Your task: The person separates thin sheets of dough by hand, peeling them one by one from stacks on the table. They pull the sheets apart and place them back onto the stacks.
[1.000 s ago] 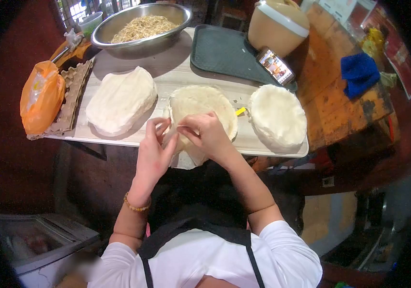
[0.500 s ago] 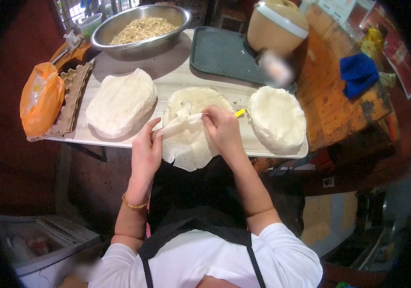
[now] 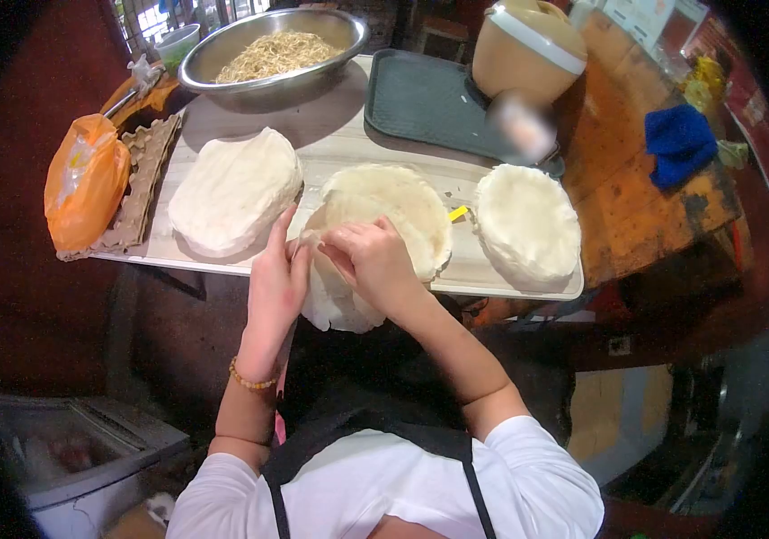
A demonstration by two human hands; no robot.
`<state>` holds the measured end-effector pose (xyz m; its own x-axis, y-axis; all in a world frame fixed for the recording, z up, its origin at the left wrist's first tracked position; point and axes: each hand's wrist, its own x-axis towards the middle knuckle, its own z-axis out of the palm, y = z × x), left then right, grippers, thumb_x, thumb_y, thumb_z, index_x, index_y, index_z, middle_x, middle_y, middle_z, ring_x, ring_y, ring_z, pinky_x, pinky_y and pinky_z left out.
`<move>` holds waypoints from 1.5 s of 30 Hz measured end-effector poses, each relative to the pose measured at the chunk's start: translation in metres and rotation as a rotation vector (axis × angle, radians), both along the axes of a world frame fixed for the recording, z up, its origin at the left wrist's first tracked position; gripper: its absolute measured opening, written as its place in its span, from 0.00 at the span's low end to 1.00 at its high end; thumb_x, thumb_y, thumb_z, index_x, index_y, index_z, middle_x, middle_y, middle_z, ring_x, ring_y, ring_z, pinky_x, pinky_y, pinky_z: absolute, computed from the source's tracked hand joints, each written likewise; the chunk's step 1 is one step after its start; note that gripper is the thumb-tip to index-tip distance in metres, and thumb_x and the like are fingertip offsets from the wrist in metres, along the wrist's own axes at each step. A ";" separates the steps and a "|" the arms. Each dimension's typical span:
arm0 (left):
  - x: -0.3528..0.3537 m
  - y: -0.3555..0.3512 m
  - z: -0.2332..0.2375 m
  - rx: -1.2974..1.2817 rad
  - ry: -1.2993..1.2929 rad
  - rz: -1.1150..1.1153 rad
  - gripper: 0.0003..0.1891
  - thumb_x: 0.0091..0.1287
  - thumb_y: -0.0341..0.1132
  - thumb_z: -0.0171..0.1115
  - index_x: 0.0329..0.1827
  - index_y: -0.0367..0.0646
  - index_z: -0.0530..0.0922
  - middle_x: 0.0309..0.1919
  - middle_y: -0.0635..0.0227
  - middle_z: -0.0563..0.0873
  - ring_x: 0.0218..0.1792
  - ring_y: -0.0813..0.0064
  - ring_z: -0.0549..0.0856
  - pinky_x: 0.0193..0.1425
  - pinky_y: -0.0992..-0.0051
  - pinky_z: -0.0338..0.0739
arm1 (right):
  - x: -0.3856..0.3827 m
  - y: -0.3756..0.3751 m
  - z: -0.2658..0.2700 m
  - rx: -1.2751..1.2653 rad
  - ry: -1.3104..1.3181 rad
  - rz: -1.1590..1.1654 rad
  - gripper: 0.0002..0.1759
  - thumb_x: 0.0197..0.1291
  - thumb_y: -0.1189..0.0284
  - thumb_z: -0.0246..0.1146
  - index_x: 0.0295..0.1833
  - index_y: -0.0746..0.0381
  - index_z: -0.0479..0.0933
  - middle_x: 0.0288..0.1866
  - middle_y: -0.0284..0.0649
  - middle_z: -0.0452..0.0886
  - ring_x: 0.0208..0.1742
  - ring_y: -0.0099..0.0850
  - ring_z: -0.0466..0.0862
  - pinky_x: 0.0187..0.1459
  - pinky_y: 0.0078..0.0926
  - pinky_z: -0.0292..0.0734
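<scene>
A thin, pale spring roll wrapper (image 3: pixel 337 307) droops over the table's front edge. My left hand (image 3: pixel 275 277) has its edge between thumb and fingers. Close beside it, my right hand (image 3: pixel 375 265) pinches the same sheet, fingertips nearly touching the left thumb. Behind and under my right hand lies the middle pile of round wrappers (image 3: pixel 402 207). A thick wrapper stack (image 3: pixel 236 193) sits to the left, and another round stack (image 3: pixel 528 225) to the right. Between the middle and right piles is a small yellow strip (image 3: pixel 458 214).
At the back stand a metal bowl (image 3: pixel 204 79) of bean sprouts (image 3: pixel 276 57), a dark tray (image 3: pixel 420 108) and a beige lidded container (image 3: pixel 528 58). An orange plastic bag (image 3: pixel 83 193) and an egg carton (image 3: pixel 146 171) are left; a blue cloth (image 3: pixel 679 144) is right.
My right hand has moved left and down, close to my left hand. The held wrapper has shifted left off the middle pile, whose top now shows flatter. The view has shifted slightly.
</scene>
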<state>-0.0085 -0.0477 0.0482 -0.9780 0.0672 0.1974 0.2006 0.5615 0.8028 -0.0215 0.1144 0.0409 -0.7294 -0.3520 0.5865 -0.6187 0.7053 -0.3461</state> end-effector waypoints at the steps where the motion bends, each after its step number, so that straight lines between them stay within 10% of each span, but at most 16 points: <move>1: -0.001 -0.001 -0.001 0.032 -0.001 0.007 0.27 0.67 0.25 0.56 0.70 0.38 0.66 0.34 0.47 0.86 0.34 0.55 0.86 0.42 0.67 0.78 | -0.001 0.001 0.000 0.000 0.002 -0.005 0.06 0.58 0.69 0.65 0.35 0.59 0.78 0.32 0.39 0.83 0.34 0.37 0.82 0.41 0.34 0.70; 12: -0.002 0.003 -0.017 0.047 0.119 0.073 0.25 0.62 0.23 0.55 0.65 0.36 0.71 0.33 0.42 0.84 0.37 0.49 0.86 0.42 0.63 0.79 | 0.017 -0.004 -0.003 0.165 0.041 -0.394 0.07 0.57 0.69 0.65 0.39 0.58 0.76 0.34 0.35 0.82 0.39 0.32 0.82 0.44 0.34 0.67; 33: -0.004 -0.001 -0.012 -0.032 0.183 0.147 0.14 0.68 0.30 0.57 0.55 0.37 0.80 0.25 0.45 0.81 0.27 0.50 0.84 0.33 0.60 0.76 | -0.005 0.002 -0.004 -0.006 0.139 -0.354 0.03 0.57 0.71 0.64 0.34 0.58 0.77 0.31 0.36 0.80 0.36 0.34 0.82 0.43 0.35 0.67; 45: -0.002 -0.003 -0.015 0.471 -0.030 -0.050 0.12 0.70 0.35 0.61 0.47 0.34 0.82 0.20 0.75 0.78 0.23 0.89 0.73 0.25 0.79 0.67 | -0.013 0.007 -0.004 -0.365 -0.269 -0.077 0.17 0.60 0.62 0.68 0.36 0.68 0.77 0.25 0.47 0.79 0.25 0.39 0.79 0.29 0.34 0.71</move>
<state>-0.0101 -0.0502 0.0332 -0.9816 0.0245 0.1894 0.1910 0.1250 0.9736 -0.0341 0.1217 0.0366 -0.8887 -0.0963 0.4482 -0.4233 0.5479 -0.7216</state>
